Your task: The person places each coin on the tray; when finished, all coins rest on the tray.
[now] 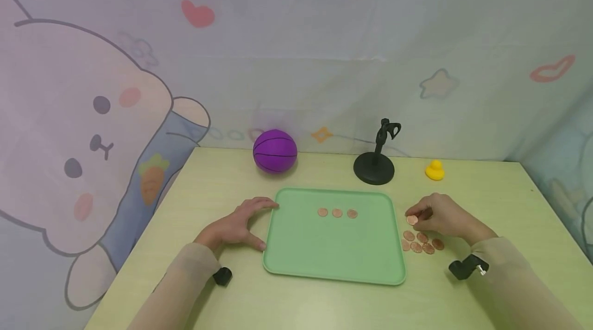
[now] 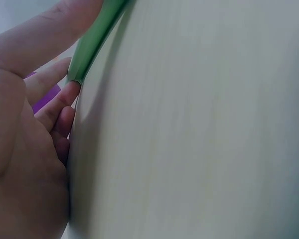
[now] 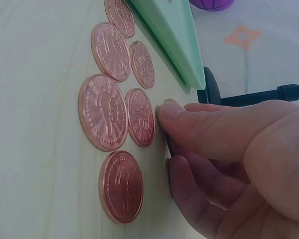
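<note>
Head view high, downward; wrist views close; tray [image 1: 333,250] shared.

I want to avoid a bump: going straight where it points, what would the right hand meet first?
Probably the green tray, at its right rim; the right hand, pinching a coin, may clear it, height being unclear.

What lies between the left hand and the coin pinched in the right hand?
In the head view: the tray, with three coins in a row on it, then a narrow strip of table before the pinched coin.
</note>
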Tool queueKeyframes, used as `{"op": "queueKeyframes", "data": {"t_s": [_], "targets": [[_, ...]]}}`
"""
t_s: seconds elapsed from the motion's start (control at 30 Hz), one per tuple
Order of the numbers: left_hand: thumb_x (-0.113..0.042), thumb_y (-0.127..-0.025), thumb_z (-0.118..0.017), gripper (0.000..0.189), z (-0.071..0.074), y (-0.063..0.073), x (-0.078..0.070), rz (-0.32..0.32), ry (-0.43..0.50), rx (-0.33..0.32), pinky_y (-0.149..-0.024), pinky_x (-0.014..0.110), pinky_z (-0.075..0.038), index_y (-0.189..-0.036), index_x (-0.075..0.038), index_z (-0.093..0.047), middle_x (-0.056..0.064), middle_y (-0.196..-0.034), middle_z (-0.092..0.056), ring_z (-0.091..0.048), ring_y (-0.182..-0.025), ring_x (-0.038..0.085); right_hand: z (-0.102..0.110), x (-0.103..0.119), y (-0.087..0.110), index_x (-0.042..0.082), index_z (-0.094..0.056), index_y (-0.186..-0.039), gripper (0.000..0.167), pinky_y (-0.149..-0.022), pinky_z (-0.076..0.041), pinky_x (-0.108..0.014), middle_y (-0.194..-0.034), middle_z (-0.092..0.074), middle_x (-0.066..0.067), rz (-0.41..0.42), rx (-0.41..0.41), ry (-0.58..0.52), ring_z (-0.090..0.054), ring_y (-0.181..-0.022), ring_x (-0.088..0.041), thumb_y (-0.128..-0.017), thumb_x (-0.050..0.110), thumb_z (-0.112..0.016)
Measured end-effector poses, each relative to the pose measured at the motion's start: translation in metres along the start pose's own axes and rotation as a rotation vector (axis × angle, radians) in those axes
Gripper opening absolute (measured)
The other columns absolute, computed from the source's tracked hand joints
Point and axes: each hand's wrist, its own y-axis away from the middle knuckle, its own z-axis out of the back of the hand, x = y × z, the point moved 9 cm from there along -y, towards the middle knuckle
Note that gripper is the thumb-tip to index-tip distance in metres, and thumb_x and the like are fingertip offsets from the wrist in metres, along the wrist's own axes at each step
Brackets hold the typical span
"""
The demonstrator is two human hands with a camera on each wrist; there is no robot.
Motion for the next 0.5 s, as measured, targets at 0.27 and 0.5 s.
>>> {"op": "queueKeyframes", "data": {"t_s": [0.27,0.5], "targets": [[-0.036,-0.069,-0.099,0.100,-0.0003,-0.0008,-0.0007,-0.005,-0.005,0.001,-0.121,0.067,-0.020,-0.155,-0.024,-0.049,0.008,-0.166,-0.033,-0.026,-0.152,0.038,0.0020,0.0051,0.0014,0.002,-0.081,-0.107,0.020,-0.075,-0.057,-0.024,-0.095,-0.072,0.001,0.036,-0.017,0.057,-0.065,-0.081,-0.009,-0.087,0.004,-0.083],[-0.035,-0.069,-0.099,0.100,-0.0003,-0.0009,-0.0005,0.006,-0.006,0.002,-0.121,0.068,-0.021,-0.155,-0.025,-0.049,0.008,-0.166,-0.033,-0.026,-0.151,0.038,0.0032,0.0070,0.0011,0.007,-0.081,-0.106,0.019,-0.073,-0.056,-0.025,-0.094,-0.069,0.004,0.042,-0.036,0.101,-0.061,-0.080,-0.010,-0.088,0.007,-0.084]]}}
